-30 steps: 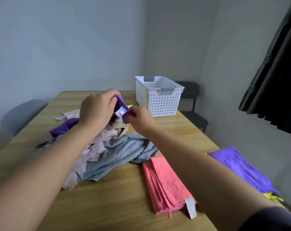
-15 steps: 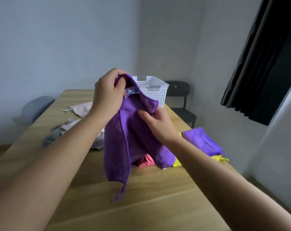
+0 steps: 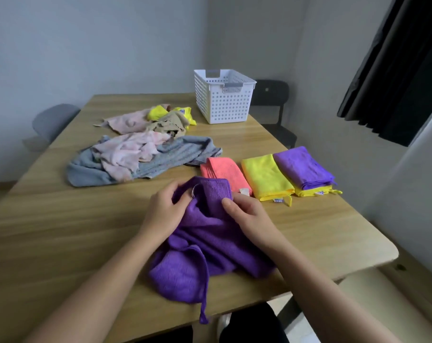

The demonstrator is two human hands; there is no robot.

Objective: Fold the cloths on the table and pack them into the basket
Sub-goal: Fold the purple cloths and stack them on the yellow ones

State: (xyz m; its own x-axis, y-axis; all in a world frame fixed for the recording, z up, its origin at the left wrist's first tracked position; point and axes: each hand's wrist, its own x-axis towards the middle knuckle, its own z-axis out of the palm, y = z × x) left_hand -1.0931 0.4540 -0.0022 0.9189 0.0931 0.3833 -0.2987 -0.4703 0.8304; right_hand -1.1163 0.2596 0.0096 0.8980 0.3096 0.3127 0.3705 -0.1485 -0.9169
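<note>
We have the loose purple cloth (image 3: 205, 246) down on the near part of the wooden table (image 3: 61, 219), rumpled. One corner trails over the table's front edge. Both our hands sit on its far end. Our left hand (image 3: 165, 211) has its fingers curled into the cloth by the upper left corner, bunching the fabric next to a small pale tag. Our right hand (image 3: 249, 214) pinches the upper right edge between thumb and fingers. The two hands are close together, with a fold of purple between them, and most of the cloth spreads out below our wrists towards us.

Just beyond our hands we see a row of folded pieces: a coral cloth (image 3: 222, 172) touching the purple one's far edge, then a yellow cloth (image 3: 264, 177), then a folded purple cloth (image 3: 304, 167) lying on top of another yellow one (image 3: 311, 193). To the left of the row lies the unfolded heap, with a grey towel (image 3: 165, 159) under a pale pink cloth (image 3: 125, 152). Behind those are a beige cloth (image 3: 168, 125), a bright yellow cloth (image 3: 160, 112) and a second pink cloth (image 3: 125, 121).

The white perforated basket (image 3: 224, 100) stands at the far right of the table, well apart from our hands. We cannot see its floor from here.
</note>
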